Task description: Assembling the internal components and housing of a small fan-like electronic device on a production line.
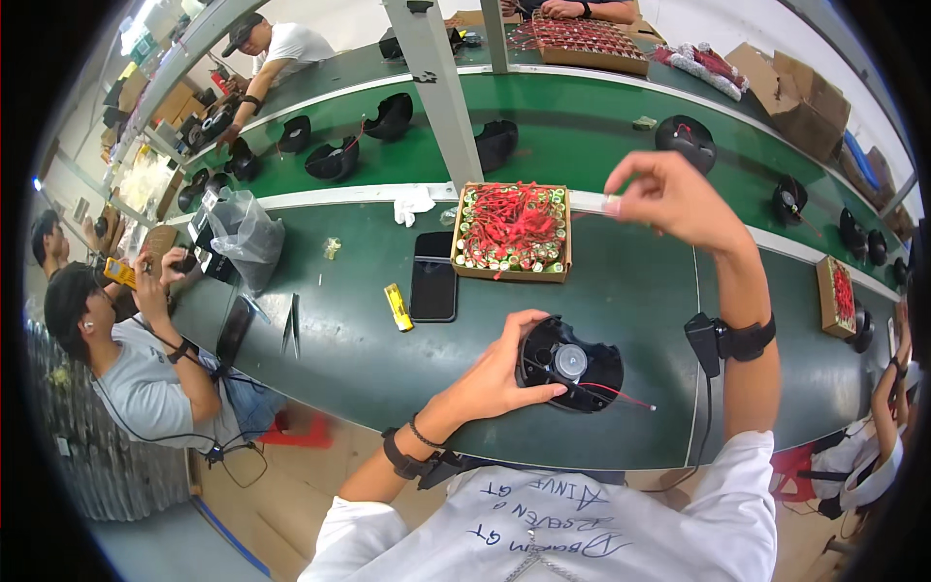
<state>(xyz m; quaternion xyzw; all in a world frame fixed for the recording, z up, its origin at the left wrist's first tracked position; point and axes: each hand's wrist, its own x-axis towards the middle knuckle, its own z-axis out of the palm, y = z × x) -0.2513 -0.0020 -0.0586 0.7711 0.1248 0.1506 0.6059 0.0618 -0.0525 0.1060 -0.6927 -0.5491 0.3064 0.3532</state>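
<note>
The left hand (499,373) grips the black round housing (572,367) (1 red wire (621,395) trailing) while the right hand (674,199) pinches a small pale part (612,205) above the table (621,281).

My counter (369,359) is a long green surface with a white far edge. On it in front of me lie a black round housing (570,367) with a red wire, a black phone (434,276), a small yellow tool (398,307) and tweezers (292,325). Farther back sit a cardboard box of red-wired parts (512,233), a white rag (415,203) and a clear plastic bag (247,233).
</note>
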